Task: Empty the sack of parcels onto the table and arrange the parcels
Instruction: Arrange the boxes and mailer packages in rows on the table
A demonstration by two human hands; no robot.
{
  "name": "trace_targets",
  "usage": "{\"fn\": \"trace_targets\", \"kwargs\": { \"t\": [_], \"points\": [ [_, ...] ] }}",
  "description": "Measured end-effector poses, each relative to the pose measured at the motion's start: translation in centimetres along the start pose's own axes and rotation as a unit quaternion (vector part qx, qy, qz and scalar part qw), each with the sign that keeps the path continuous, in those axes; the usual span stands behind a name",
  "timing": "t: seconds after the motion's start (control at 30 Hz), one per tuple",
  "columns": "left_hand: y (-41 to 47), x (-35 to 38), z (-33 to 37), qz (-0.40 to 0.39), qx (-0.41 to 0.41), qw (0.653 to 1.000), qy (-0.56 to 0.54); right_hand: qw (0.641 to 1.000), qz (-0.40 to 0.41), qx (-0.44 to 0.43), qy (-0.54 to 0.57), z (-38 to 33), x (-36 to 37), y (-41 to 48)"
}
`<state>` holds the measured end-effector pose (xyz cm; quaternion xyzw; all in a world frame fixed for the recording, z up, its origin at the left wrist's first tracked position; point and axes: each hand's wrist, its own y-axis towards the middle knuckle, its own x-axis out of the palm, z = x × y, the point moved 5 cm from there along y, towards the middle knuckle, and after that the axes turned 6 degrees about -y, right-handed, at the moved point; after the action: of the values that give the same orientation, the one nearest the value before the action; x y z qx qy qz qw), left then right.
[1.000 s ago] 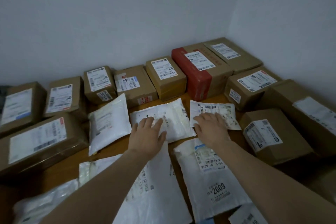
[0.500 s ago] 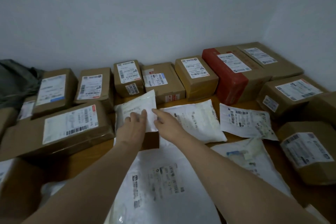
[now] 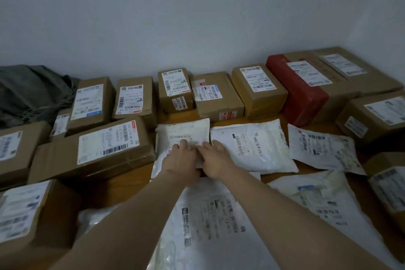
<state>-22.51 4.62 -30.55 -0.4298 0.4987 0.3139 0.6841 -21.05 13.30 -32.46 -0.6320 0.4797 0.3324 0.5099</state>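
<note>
A small white padded mailer lies flat on the wooden table, in front of the row of brown boxes. My left hand and my right hand rest side by side on its near half, fingers straight and pressing down. Another white mailer lies just to the right of it, and a large white mailer lies under my forearms. The grey sack sits crumpled at the back left.
Brown cardboard boxes line the wall, among them a long box to the left and a red-ended box at the back right. More white mailers lie to the right. Boxes crowd both table sides.
Both hands have left the two mailers on the right and shifted left onto the small padded mailer, which now lies flat against the table. The view has swung left, showing the sack.
</note>
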Motion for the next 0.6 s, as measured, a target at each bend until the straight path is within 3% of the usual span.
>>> {"fn": "trace_targets", "kwargs": {
  "t": [0.1, 0.2, 0.27, 0.43, 0.6],
  "points": [
    [-1.6, -1.4, -0.6, 0.069, 0.023, 0.997, 0.036, 0.995, 0.085, 0.008, -0.045, -0.1, -1.4, -1.2],
    [-3.5, -3.0, -1.7, 0.123, 0.029, 0.990, 0.065, 0.997, 0.027, -0.009, -0.074, -0.8, -1.0, -1.6],
    [-4.7, -3.9, -2.7, 0.134, 0.019, 0.989, 0.066, 0.996, -0.004, 0.004, -0.086, -1.2, -0.8, -1.7],
    [-8.3, -6.2, -5.7, 0.158, -0.004, 0.986, 0.052, 0.994, 0.098, -0.013, -0.052, -5.4, -3.9, -2.3],
    [-13.1, -7.3, -9.5, 0.150, -0.051, 0.987, 0.033, 0.994, 0.082, -0.062, -0.026, -11.0, -4.6, -5.0]
  ]
}}
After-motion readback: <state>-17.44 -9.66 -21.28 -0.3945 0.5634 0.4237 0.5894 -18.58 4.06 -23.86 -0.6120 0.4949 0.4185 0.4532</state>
